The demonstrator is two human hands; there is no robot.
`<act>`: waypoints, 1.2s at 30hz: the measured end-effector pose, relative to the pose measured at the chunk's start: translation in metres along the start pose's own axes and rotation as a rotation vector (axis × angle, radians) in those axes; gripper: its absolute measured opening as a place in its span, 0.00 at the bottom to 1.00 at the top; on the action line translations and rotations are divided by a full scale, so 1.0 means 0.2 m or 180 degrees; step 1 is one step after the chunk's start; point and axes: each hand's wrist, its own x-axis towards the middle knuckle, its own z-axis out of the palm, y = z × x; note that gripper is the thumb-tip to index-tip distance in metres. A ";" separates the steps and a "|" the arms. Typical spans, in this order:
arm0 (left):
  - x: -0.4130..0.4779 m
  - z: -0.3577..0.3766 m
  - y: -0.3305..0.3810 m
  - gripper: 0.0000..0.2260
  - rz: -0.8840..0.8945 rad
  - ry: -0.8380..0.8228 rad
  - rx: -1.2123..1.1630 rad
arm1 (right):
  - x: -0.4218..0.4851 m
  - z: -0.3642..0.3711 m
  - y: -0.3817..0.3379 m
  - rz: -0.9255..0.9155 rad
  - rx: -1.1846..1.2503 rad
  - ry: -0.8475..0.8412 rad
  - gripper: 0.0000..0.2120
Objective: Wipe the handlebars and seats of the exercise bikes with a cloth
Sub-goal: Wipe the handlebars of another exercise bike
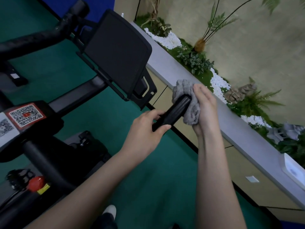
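A black exercise bike fills the left side, with its dark screen (117, 53) tilted near the top centre. The near handlebar grip (175, 111) is a black tube pointing up and right. My left hand (145, 129) is closed around the lower part of that grip. My right hand (206, 108) presses a crumpled grey cloth (186, 95) over and around the grip's tip. The far handlebar (41, 35) runs across the upper left. No seat is in view.
A grey ledge (231, 123) runs diagonally on the right, with a planter of green plants and white pebbles (217, 81) behind it. QR code stickers (24, 114) sit on the bike's frame, a red knob (36, 183) lower down. Green floor (148, 179) lies below.
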 end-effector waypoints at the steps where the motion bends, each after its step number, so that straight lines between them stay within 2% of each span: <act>1: 0.00 0.00 0.00 0.15 0.0004 0.0016 -0.0005 | -0.02 0.01 0.03 0.0070 0.0301 0.0205 0.11; 4: 0.00 0.00 0.01 0.15 0.0030 0.0063 0.0028 | -0.10 0.07 0.16 0.0031 0.0819 0.0930 0.11; 7: 0.00 0.00 0.00 0.15 0.0069 0.0060 0.0044 | -0.19 0.14 0.25 -0.0119 0.0819 0.1344 0.12; 15: 0.00 -0.06 -0.02 0.18 -0.0050 -0.0312 0.0012 | -0.29 0.16 0.31 -0.0271 0.0308 0.1381 0.13; 20: -0.04 -0.13 -0.03 0.18 0.0094 -0.0560 0.0370 | -0.41 0.16 0.35 -0.0299 -0.0522 0.1383 0.11; 26: -0.13 -0.22 -0.05 0.17 0.0268 -0.0833 0.0835 | -0.60 0.10 0.31 -0.0428 -0.1495 0.1006 0.09; 29: -0.16 -0.26 -0.04 0.17 0.0490 -0.0818 0.1166 | -0.71 0.07 0.30 -0.0473 -0.1853 0.1124 0.07; 33: -0.20 -0.30 0.01 0.18 0.1064 -0.0776 0.1686 | -0.90 0.04 0.29 -0.0495 -0.2176 0.1534 0.05; 36: -0.25 -0.28 0.04 0.18 0.1503 -0.0962 0.1854 | -1.04 0.02 0.31 -0.0278 -0.2322 0.1769 0.08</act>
